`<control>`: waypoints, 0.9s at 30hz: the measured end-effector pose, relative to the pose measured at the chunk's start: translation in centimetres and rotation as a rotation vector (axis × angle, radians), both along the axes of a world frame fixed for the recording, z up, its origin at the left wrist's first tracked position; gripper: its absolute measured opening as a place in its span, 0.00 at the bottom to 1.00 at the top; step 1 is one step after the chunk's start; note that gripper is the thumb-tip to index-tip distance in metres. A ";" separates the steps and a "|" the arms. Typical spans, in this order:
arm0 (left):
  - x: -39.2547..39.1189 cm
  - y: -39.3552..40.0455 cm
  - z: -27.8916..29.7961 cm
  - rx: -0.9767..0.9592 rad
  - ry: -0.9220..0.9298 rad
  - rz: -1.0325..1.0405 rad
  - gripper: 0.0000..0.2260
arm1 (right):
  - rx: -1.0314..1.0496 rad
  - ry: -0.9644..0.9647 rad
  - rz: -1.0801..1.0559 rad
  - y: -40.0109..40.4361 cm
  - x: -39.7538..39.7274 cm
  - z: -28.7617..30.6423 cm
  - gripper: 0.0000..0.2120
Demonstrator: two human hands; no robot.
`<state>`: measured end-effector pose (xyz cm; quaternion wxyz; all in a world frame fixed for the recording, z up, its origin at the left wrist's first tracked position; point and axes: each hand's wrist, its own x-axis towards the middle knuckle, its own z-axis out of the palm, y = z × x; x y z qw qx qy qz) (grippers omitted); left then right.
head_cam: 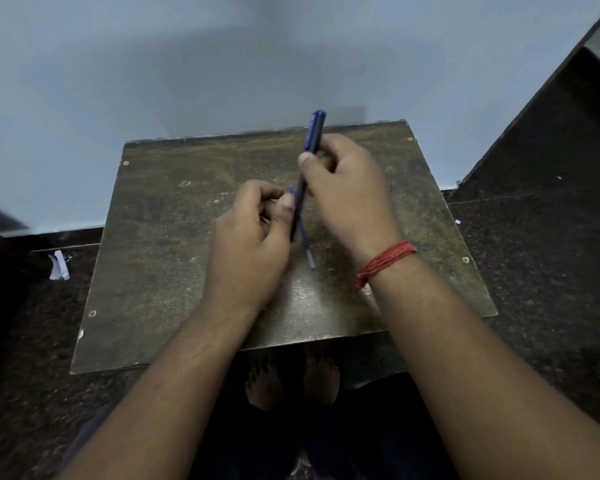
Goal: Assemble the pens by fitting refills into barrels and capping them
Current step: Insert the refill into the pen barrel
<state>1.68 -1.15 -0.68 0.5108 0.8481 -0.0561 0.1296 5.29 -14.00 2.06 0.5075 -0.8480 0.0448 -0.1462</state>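
At the centre of the frame the right hand [347,192] grips a dark slim pen barrel with a blue cap end [310,150], thumb and curled fingers closed round its middle; the barrel tilts with its blue end toward the upper edge; the left hand [253,233], fingers curled, pinches the barrel's lower end with its thumb; a thin blue refill with a clear tip [305,237] lies just below on the worn brown wooden board [160,237]; a red thread band [385,261] circles the right wrist.

No legible text or labels anywhere.
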 end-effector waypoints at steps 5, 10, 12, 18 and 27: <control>0.9 1.6 0.5 -0.086 -0.028 0.160 0.04 | -0.469 0.092 -0.032 -2.9 0.5 -0.8 0.10; 1.3 2.5 0.5 -0.140 0.012 0.249 0.07 | -0.738 0.200 -0.029 -2.6 0.1 -1.5 0.13; 1.4 2.5 0.5 -0.136 0.021 0.263 0.09 | -0.767 0.209 -0.019 -2.2 -0.2 -1.7 0.13; 1.5 2.6 0.1 -0.116 0.058 0.269 0.04 | -0.817 0.190 -0.040 -1.5 -0.4 -2.1 0.06; 1.8 2.6 -0.4 0.021 0.118 0.245 0.03 | -0.725 0.129 -0.056 -1.5 -0.5 -1.3 0.09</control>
